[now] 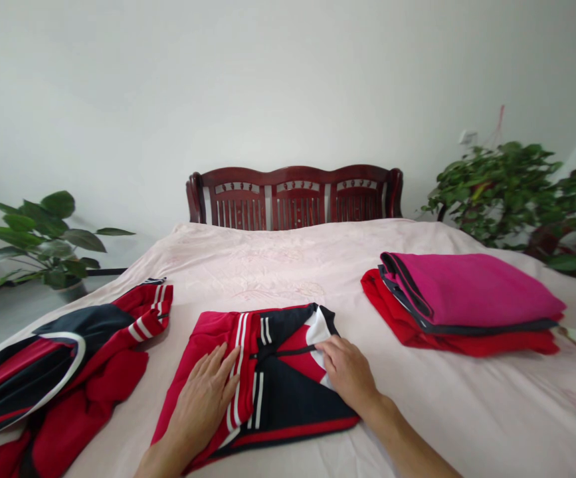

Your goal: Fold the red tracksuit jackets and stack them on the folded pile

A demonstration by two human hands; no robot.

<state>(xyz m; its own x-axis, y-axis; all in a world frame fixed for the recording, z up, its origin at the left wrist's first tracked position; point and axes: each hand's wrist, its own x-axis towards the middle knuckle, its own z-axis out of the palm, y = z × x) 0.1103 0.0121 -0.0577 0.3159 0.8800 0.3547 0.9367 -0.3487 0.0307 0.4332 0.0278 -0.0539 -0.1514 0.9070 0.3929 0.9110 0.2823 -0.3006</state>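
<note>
A red, navy and white zip-up jacket lies partly folded on the bed in front of me, its white-and-navy collar towards the right. The red bottom part with white-striped bands is turned up over the navy front. My left hand rests flat on this red fold, fingers stretched out beside the white stripes. At the collar, by the top of the dark zip, my right hand has its fingers bent and closed on the fabric. Its fingertips partly cover the collar.
A crumpled red and navy jacket lies at the left. To the right is a stack of folded clothes, magenta on top and red below. A pale pink sheet covers the bed, before a dark wooden headboard. Plants flank the bed.
</note>
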